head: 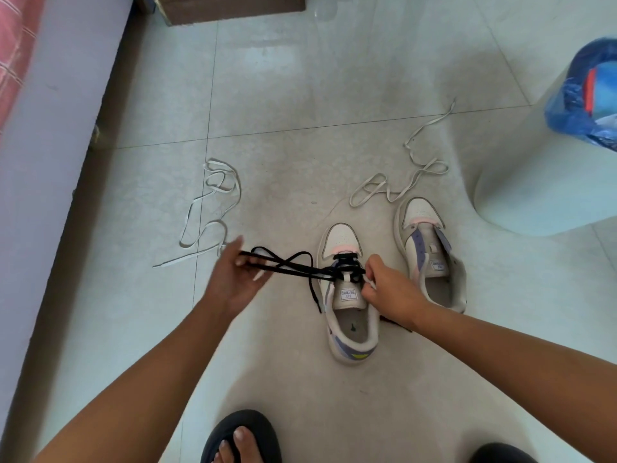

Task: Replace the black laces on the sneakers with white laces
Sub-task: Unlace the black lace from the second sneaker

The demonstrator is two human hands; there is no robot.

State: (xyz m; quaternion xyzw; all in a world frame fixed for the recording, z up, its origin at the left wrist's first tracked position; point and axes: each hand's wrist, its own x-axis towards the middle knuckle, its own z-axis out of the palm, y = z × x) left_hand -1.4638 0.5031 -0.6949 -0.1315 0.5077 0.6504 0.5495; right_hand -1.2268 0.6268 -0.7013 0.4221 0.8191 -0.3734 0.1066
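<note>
Two pale sneakers stand on the floor tiles, toes away from me. The left sneaker (347, 315) still carries a black lace (293, 267) through its lowest eyelets. My left hand (233, 279) holds the loose loops of that lace, drawn out to the left of the shoe. My right hand (389, 290) pinches the shoe's right eyelet edge beside the tongue. The right sneaker (430, 259) has no lace in it. One white lace (210, 212) lies coiled on the floor at the left, a second white lace (400, 185) lies beyond the shoes.
A bed edge (50, 162) runs along the left. A white stool or base (547, 195) with a blue plastic bag (587, 95) on it stands at the right. A brown box (233, 8) sits at the top. My feet in dark slippers (240, 439) are at the bottom.
</note>
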